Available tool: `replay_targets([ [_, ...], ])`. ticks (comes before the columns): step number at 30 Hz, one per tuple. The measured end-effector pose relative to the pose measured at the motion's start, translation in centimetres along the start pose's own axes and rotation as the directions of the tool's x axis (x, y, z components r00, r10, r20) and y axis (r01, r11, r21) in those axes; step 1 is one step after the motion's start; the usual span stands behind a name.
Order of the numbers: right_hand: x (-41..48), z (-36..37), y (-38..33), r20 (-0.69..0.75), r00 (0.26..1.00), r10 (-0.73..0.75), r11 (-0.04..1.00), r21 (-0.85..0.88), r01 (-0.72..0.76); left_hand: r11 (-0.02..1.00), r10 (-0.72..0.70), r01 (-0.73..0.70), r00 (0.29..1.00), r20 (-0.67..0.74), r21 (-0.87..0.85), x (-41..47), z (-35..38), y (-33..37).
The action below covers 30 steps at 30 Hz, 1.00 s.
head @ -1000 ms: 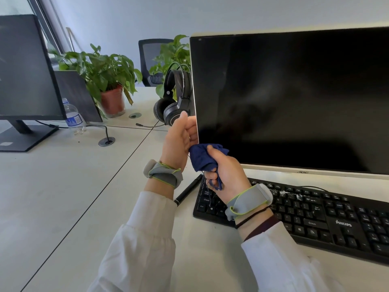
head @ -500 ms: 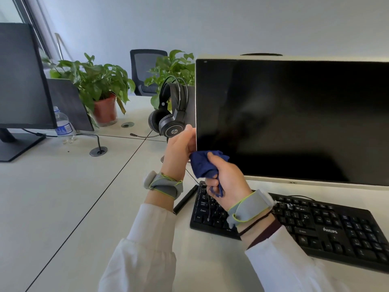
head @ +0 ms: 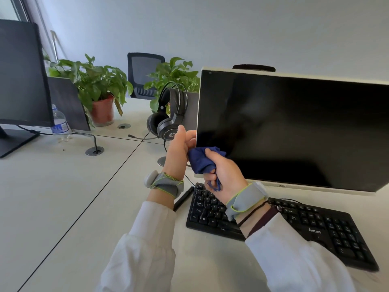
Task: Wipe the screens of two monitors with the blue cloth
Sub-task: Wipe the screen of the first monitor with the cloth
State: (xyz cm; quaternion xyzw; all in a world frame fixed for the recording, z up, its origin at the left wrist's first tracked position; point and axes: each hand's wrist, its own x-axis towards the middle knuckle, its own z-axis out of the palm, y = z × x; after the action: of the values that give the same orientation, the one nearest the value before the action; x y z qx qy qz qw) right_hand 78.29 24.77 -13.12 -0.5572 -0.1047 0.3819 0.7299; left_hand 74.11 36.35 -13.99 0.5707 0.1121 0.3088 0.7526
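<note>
A white-framed monitor [head: 294, 131] with a dark screen stands right of centre. My right hand [head: 223, 175] grips the bunched blue cloth [head: 200, 159] against the screen's lower left corner. My left hand [head: 179, 148] holds the monitor's left edge, fingers curled round the frame just above the cloth. A second, black monitor [head: 21, 74] stands at the far left of the desk, apart from both hands.
A black keyboard [head: 294, 226] lies under my right wrist, a black pen [head: 183, 199] beside it. Headphones [head: 168, 114] hang left of the white monitor. Potted plants [head: 94, 87], a water bottle [head: 60, 123], a cable grommet [head: 94, 151] and a chair [head: 145, 70] sit behind.
The view has tilted upward, so the monitor's top edge shows now. Both hands stay at the screen's lower left corner with the cloth.
</note>
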Motion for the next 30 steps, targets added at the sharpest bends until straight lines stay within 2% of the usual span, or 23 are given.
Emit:
replay_targets([
  [2, -0.1, -0.1, -0.1, 0.004, 1.0, 0.006, 1.0, -0.007, -0.006, 1.0, 0.021, -0.021, 1.0, -0.005, 0.001, 0.0, 0.5, 0.6],
  [5, -1.1, 0.7, -2.4, 0.048, 0.996, -0.077, 0.997, 0.021, 0.076, 0.999, 0.032, -0.033, 0.999, 0.019, 0.041, 0.0, 1.2, 1.5],
  [8, -2.1, 1.5, -5.3, 0.109, 0.985, -0.13, 0.989, 0.08, 0.122, 0.994, 0.028, -0.024, 0.999, -0.031, 0.111, -0.3, 1.6, 1.7],
  [11, -2.0, 1.3, -5.3, 0.114, 0.988, -0.103, 0.992, 0.083, 0.093, 0.988, 0.048, -0.044, 0.999, -0.021, 0.146, -1.0, 1.4, 1.9],
  [16, -1.0, 0.0, -1.6, 0.016, 1.0, 0.009, 0.999, 0.036, -0.01, 0.989, 0.107, -0.106, 0.994, -0.002, 0.107, -1.0, 2.0, 2.9],
  [19, -1.0, 0.3, -2.4, 0.033, 0.999, -0.018, 1.0, 0.021, 0.017, 0.979, 0.184, -0.184, 0.983, 0.012, 0.085, -1.4, 2.4, 3.3],
  [24, -2.2, 2.2, -6.9, 0.137, 0.978, -0.157, 0.988, 0.036, 0.153, 0.986, 0.159, -0.158, 0.987, -0.03, 0.048, -2.2, 2.7, 3.4],
  [27, -2.1, 2.2, -6.5, 0.135, 0.98, -0.143, 0.989, 0.051, 0.137, 0.988, 0.155, -0.154, 0.988, -0.025, 0.028, -2.0, 2.5, 3.6],
  [30, -1.2, 1.1, -3.8, 0.077, 0.996, -0.051, 0.997, 0.058, 0.046, 0.98, 0.189, -0.188, 0.982, -0.009, 0.061, -1.8, 2.4, 3.6],
])
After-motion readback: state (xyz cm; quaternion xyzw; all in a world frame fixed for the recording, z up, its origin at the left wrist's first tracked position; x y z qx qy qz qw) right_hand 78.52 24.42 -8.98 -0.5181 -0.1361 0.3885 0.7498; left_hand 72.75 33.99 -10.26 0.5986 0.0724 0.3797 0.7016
